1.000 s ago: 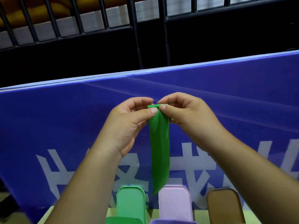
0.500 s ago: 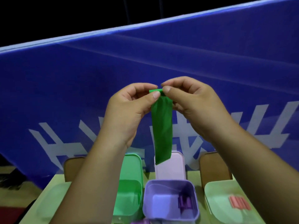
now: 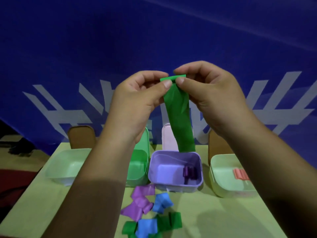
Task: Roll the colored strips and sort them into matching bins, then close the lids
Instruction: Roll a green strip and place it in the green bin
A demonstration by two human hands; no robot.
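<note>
A blue banner [image 3: 85, 40] backed the table [image 3: 214, 212]. Above the purple bin [image 3: 175, 184], the left hand [image 3: 135, 103] and right hand [image 3: 211, 97] each pinched the top edge of the green strip [image 3: 180, 121], likely to start rolling it; its tail hung toward that bin.

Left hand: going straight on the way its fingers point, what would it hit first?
The left hand points sideways at the right hand; both pinch the rolled top of the green strip. It would probably meet the right hand's fingertips almost at once.

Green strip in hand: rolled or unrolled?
Barely rolled: the green strip has only its top edge curled, pinched by left hand and right hand; the rest hangs flat.
</note>
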